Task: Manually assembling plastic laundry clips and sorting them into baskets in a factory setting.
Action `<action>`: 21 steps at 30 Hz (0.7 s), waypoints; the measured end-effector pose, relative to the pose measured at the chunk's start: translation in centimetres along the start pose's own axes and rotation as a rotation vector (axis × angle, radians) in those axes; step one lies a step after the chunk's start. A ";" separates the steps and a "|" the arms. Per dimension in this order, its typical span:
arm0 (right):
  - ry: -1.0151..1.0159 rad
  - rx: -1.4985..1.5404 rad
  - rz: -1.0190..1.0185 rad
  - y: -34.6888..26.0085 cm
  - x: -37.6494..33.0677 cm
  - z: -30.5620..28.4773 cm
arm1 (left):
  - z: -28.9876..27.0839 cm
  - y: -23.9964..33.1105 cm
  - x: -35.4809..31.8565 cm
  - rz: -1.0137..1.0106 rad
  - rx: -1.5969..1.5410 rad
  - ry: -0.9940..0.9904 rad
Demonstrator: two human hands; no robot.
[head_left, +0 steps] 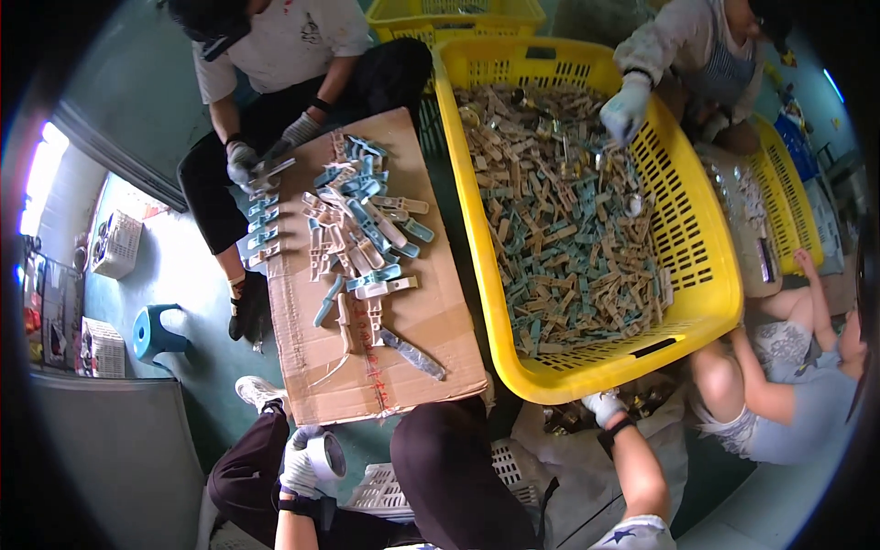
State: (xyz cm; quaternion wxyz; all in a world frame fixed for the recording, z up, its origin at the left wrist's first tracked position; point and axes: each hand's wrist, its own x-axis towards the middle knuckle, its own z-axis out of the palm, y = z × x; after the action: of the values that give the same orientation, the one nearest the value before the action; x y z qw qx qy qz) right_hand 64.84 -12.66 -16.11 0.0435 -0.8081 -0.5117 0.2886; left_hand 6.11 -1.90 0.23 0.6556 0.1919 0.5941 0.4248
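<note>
My left hand [299,465], in a white knit glove, is closed around a white ring-shaped roll [327,456], which looks like tape, just below the cardboard's near edge. My right hand [604,406], also gloved, reaches to an open pale sack [655,449] under the near rim of the large yellow basket [527,380]. Small dark and shiny pieces [646,403] lie in the sack; my fingertips are partly hidden there. On the cardboard [426,321] lie a heap of blue and beige plastic clips [362,220] and a knife-like tool with a grey wrapped handle [412,355].
Many more clips [568,229] fill the yellow basket. Opposite me, a person's gloved hands [266,156] work by a row of clips on the cardboard's left edge. Another gloved hand [625,110] reaches over the basket. A blue stool [158,335] stands at left; someone sits at right.
</note>
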 end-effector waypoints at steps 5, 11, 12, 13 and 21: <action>-0.123 0.054 -0.036 -14.9 -10.4 -18.3 | 1.8 2.0 -0.7 -0.151 -0.068 -0.078; -0.133 0.518 -0.201 -30.3 -12.0 -30.0 | -1.9 0.1 0.7 -0.087 -0.040 -0.066; -0.069 0.442 -0.294 -32.9 -10.1 -30.8 | -2.0 0.1 0.7 -0.064 -0.020 -0.078; -0.008 0.368 -0.390 -35.5 -7.6 -31.3 | -2.2 0.2 0.6 -0.039 0.001 -0.086; 0.279 0.088 -0.374 -46.9 14.3 -23.3 | -1.9 1.0 0.1 -0.154 -0.108 -0.119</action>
State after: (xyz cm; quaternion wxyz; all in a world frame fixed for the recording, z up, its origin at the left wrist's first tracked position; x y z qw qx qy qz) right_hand 43.54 26.98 14.33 0.2016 -0.7287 -0.6284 0.1831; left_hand 3.98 -1.72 0.51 0.7299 0.1347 0.5433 0.3923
